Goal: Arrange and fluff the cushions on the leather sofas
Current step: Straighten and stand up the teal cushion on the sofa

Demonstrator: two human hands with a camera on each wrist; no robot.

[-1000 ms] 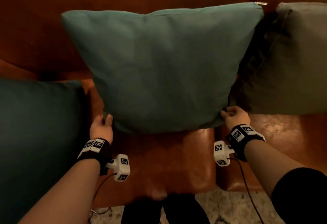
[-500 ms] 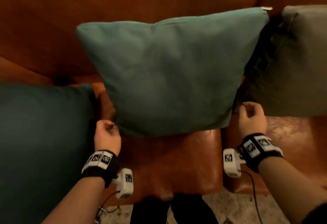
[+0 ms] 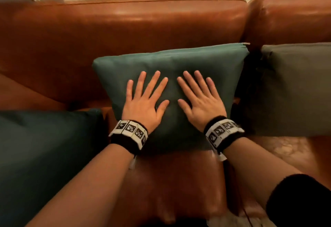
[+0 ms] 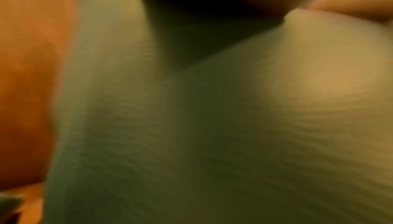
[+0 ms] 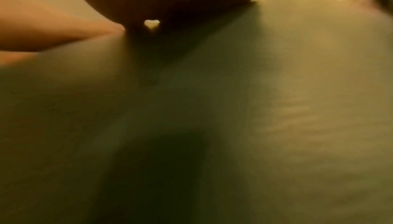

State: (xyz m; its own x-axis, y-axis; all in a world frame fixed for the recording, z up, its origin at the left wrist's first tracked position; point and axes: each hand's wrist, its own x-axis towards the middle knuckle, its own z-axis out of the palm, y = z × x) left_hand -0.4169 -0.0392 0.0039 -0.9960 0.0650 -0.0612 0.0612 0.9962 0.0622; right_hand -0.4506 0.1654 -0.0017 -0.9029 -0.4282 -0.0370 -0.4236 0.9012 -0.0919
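Observation:
A teal cushion (image 3: 172, 61) leans against the backrest of the brown leather sofa (image 3: 125, 24), its zipper corner at the upper right. My left hand (image 3: 146, 95) lies flat on its face with fingers spread. My right hand (image 3: 198, 95) lies flat beside it, fingers spread too. Both palms press the fabric. Both wrist views are blurred: the teal cushion (image 4: 212, 126) fills the left wrist view under the palm, and the same teal cushion (image 5: 212, 110) fills the right wrist view.
A dark teal cushion (image 3: 44, 155) lies on the seat at the left. A grey-green cushion (image 3: 295, 86) leans at the right, against a second backrest section (image 3: 290, 17). Bare leather seat (image 3: 172, 182) shows in front of the middle cushion.
Both hands let go of the cushion's lower corners and moved up onto its front face, fingers spread flat. The view has tilted up, showing the top of the sofa back.

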